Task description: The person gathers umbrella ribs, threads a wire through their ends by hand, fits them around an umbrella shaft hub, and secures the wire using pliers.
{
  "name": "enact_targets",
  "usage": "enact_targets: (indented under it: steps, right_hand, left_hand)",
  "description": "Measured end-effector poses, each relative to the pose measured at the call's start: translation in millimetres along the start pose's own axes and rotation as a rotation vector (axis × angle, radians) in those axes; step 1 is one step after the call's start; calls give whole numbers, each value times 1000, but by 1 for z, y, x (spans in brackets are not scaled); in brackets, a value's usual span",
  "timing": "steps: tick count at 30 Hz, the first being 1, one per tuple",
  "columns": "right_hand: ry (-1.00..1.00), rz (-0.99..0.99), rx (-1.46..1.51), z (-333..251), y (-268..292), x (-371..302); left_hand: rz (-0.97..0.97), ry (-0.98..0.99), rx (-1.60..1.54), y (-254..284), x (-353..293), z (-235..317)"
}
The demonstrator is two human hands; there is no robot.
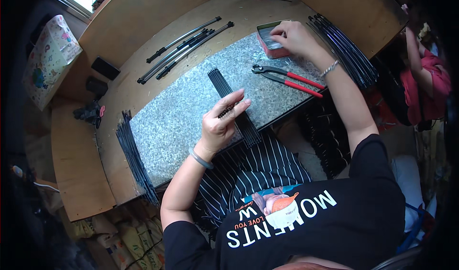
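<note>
- Speckled grey stone slab [177, 110]: the clock-face here is centred on it; its bare middle gives the row firm support.
- Sheaf of dark rods [342, 50], at 2 o'clock: best left fanned along that side, out of the right arm's path.
- Row of slim black rods [219, 82], laid side by side from 11 towards 5 o'clock, overhanging the near edge: level ends and light steadying suit it.
- Red-handled pincers [297, 77], near 3 o'clock: well placed within the right hand's reach.
- Left hand [219, 127], over the row: index and middle fingers reach out, slightly parted, with something dark and ribbed showing between; I cannot tell whether they grip it. A relaxed hand should avoid skewing the row.
- Right hand [297, 37], at the tin: fingers bent and narrow; any pinch is hidden.
- Open pink-sided tin [279, 53], between 1 and 2 o'clock: draw pieces out gently, singly.
- Thin silvery pieces [262, 58], strewn just beside the tin: gathering them would prevent tangles.
</note>
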State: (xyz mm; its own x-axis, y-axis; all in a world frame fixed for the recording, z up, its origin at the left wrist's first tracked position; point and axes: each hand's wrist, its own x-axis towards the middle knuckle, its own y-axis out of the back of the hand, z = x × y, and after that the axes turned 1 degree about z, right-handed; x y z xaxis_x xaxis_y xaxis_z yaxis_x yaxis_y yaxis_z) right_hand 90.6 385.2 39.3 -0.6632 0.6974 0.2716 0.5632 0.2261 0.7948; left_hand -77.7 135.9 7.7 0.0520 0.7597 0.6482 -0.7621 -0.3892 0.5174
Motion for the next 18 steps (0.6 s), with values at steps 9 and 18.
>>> enact_targets:
  steps: [9,18]
  right_hand:
    - [173,58,-310,36,-3,14]
    - [496,191,294,-54,4,-68]
  left_hand:
    - [-69,4,55,-3,5,4]
    - [-22,9,41,-14,5,3]
